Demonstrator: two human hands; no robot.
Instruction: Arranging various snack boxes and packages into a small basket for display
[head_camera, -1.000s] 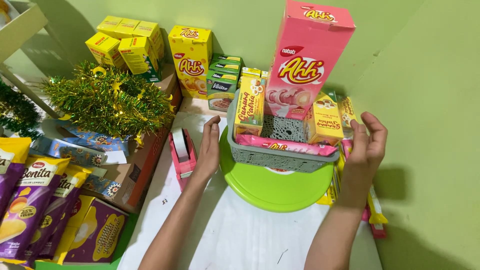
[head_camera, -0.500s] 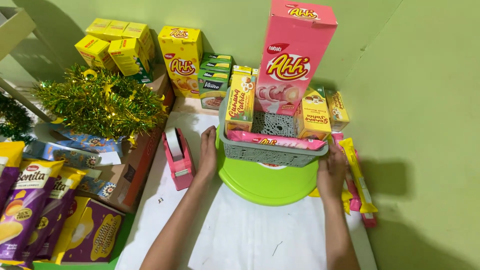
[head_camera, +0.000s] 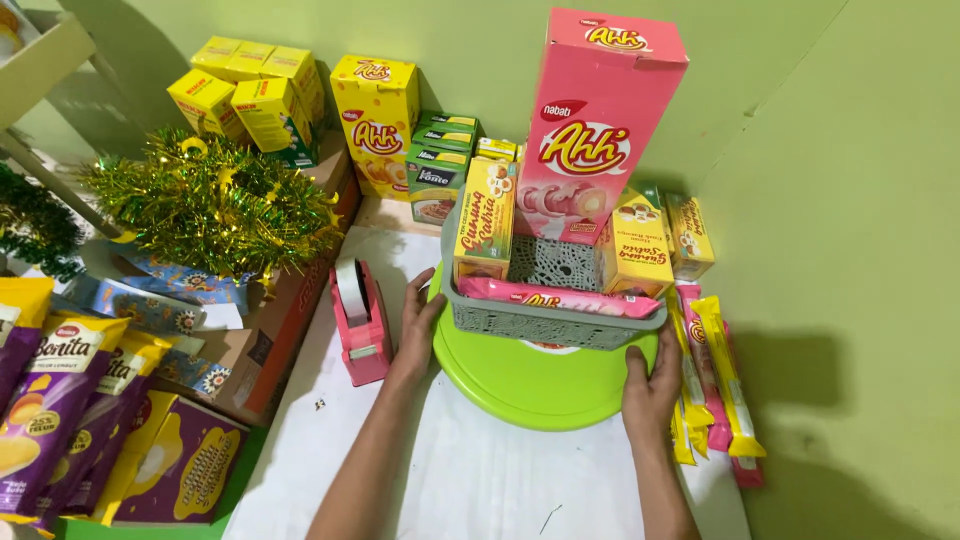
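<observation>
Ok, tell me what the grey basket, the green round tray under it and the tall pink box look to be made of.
Grey basket: looks like moulded plastic, matt, with a lattice of small holes in its walls.
Green round tray: probably plastic too, smooth, with a soft sheen and a rolled rim; both hands rest at its edge.
Tall pink box: printed cardboard, semi-gloss, with sharp folded edges and a flap top.

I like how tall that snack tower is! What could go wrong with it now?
The tall pink box stands upright in the small grey basket and rises far above its rim, so a nudge might tip it. The basket rests on a round green plate that both the left hand and right hand touch at its edge; turning it quickly could slide the basket.
</observation>
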